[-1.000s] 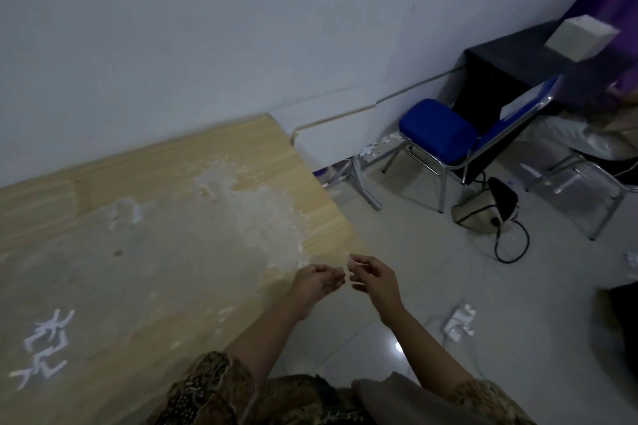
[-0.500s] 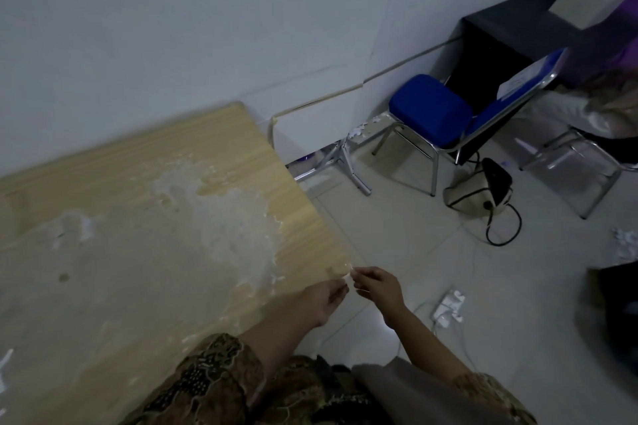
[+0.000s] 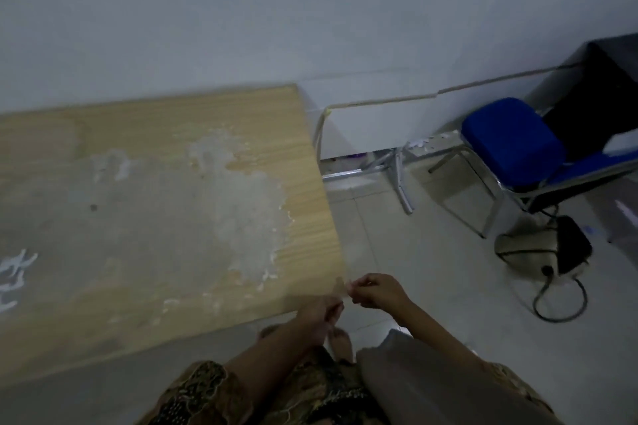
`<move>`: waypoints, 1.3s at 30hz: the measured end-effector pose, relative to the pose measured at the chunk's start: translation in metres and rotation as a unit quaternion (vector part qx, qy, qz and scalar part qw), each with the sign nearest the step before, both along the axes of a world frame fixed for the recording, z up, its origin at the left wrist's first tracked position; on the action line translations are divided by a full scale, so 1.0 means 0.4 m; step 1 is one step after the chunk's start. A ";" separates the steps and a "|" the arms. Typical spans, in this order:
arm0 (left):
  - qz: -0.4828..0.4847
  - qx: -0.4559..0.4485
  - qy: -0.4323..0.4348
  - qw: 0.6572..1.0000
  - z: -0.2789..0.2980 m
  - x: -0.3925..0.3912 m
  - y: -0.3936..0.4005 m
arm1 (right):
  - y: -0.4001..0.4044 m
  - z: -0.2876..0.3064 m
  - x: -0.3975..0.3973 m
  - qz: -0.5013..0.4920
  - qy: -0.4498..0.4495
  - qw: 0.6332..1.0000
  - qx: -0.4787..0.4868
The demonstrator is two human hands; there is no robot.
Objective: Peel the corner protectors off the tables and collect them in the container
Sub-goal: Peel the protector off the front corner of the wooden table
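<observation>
A light wooden table (image 3: 145, 190) with pale residue patches fills the left. At its near right corner sits a small clear corner protector (image 3: 341, 286), blurred and hard to make out. My right hand (image 3: 376, 291) pinches the protector just beside the corner. My left hand (image 3: 322, 314) is below the corner with curled fingers, touching the table edge; what it holds cannot be made out. No container is in view.
White peeled scraps (image 3: 13, 272) lie on the table at the far left. A blue chair (image 3: 518, 145) stands to the right, a bag (image 3: 542, 248) with a black cable under it. Metal table legs (image 3: 397, 172) stand by the wall.
The view has swung left and down, so the table corner now sits closer to centre. Both hands have stayed together at the corner, with the right hand still pinching.
</observation>
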State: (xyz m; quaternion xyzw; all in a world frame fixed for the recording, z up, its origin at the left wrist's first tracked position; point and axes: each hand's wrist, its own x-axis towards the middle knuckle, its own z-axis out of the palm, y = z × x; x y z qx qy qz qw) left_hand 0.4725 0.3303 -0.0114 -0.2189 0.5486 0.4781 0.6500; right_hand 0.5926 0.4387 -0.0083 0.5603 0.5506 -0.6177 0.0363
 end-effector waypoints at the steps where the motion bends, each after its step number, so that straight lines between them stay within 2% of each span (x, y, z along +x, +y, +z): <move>1: 0.025 0.010 0.009 1.000 0.000 0.013 0.005 | 0.020 -0.001 -0.002 0.030 0.000 1.000 -0.002; 5: 0.135 -0.020 0.030 0.990 -0.016 0.064 0.020 | 0.075 -0.012 -0.020 0.130 -0.009 0.991 -0.006; 12: 0.205 -0.038 0.074 0.975 -0.033 0.109 0.029 | 0.082 -0.024 -0.032 0.141 -0.004 0.990 -0.021; 15: 0.245 -0.043 0.067 0.966 -0.035 0.121 0.032 | 0.079 -0.024 -0.015 0.129 0.012 0.991 -0.027; 20: 0.260 -0.032 0.046 0.964 -0.033 0.144 0.044 | 0.078 -0.043 0.017 0.106 0.012 0.994 -0.035; 30: 0.273 -0.059 0.065 0.958 -0.044 0.139 0.047 | 0.070 -0.037 0.011 0.097 0.026 0.994 -0.051; 35: 0.234 -0.055 0.075 0.968 -0.033 0.146 0.039 | 0.069 -0.034 0.008 0.091 0.019 0.994 -0.062; 39: 0.250 -0.062 0.066 0.964 -0.032 0.142 0.045 | 0.066 -0.032 0.004 0.080 0.016 0.995 -0.062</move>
